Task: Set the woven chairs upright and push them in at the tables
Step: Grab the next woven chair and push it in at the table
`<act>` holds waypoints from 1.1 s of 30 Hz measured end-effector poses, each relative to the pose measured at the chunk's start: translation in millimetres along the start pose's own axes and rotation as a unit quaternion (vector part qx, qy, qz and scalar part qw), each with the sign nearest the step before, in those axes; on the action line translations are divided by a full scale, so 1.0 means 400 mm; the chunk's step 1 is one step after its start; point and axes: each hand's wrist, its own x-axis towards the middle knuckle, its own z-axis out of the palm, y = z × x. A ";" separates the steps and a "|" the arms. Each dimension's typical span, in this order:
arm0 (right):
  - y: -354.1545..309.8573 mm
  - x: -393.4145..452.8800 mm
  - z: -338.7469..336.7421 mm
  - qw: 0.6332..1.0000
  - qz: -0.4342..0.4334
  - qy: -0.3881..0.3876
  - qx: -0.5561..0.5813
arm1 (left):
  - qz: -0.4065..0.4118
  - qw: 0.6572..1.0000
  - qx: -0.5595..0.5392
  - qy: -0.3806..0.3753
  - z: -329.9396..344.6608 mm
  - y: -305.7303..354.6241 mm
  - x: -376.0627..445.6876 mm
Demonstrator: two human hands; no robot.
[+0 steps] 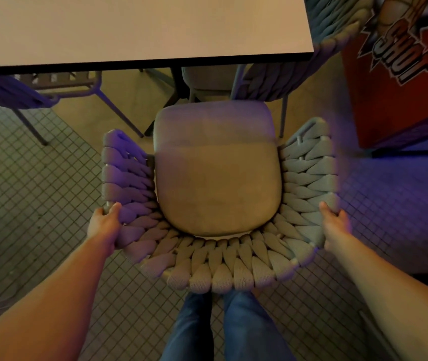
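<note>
A woven chair (215, 261) with a grey rope back and a tan seat cushion stands upright right below me, facing the table (140, 29). My left hand (104, 225) grips the rim of its left arm, fingers curled around the weave. On the opposite side my right hand (334, 225) grips the rim of the right arm. The front of the cushion lies a short way from the table's near edge, not under it. My legs in jeans are just behind the chair back.
A second woven chair (322, 27) sits at the table's right side, and a third (4, 95) stands at the left, partly under the table. A red cabinet with a "SHOT" logo (400, 71) stands at the right. The floor is small square tiles.
</note>
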 end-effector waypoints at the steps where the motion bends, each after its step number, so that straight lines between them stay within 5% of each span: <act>1: 0.002 -0.004 0.001 1.000 0.002 -0.006 0.002 | 0.000 1.000 0.001 0.003 -0.004 -0.003 0.000; 18: 0.077 -0.143 0.101 0.992 0.018 -0.127 -0.013 | -0.007 0.999 0.026 0.029 -0.210 -0.057 0.098; 33: 0.115 -0.214 0.167 0.992 0.016 -0.122 -0.014 | 0.006 0.998 0.049 0.034 -0.292 -0.060 0.167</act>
